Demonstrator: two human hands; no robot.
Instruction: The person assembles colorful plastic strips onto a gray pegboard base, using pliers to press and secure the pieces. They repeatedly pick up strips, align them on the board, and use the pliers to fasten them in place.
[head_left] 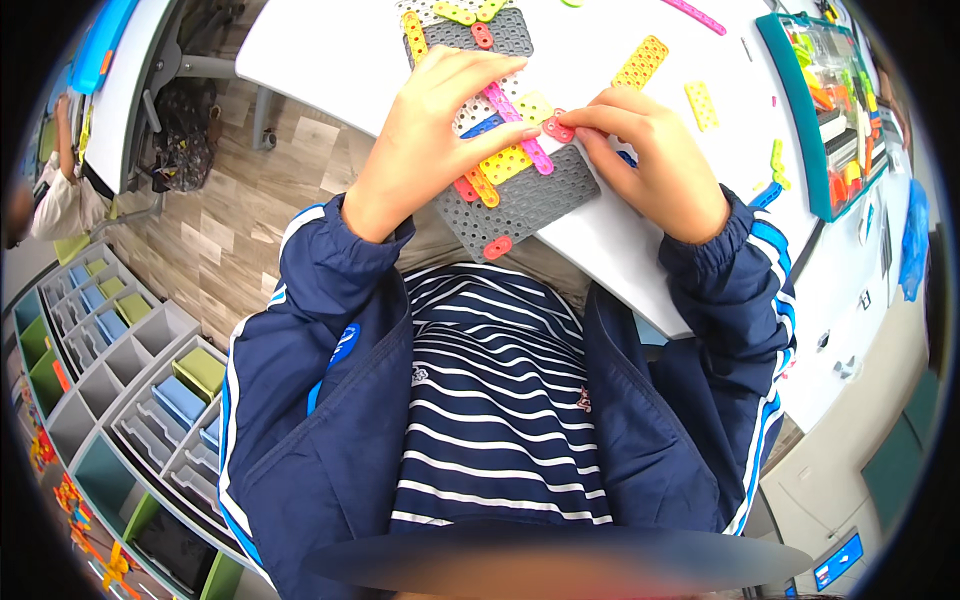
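In front of me is a construction model of perforated plastic plates, with a dark grey plate [545, 205] at its near end and another grey plate [512, 35] at its far end. White, blue and yellow pieces [507, 164] lie between them. My left hand [425, 125] curves around a pink perforated strip [540, 157] on the model, its thumb across the strip and its fingers near the far end. Between the thumb and fingertips of my right hand [650, 150] is a small red perforated connector [557, 127], right beside the strip. An orange strip [484, 188] sits left of the yellow plate.
Loose on the white table [600, 235] are yellow perforated plates [640, 63], green and blue pieces [776, 165] and a pink strip [695, 14]. A teal-edged box [812, 120] of parts stands at the right. Storage trays [150, 400] are lower left; another person [65, 195] is far left.
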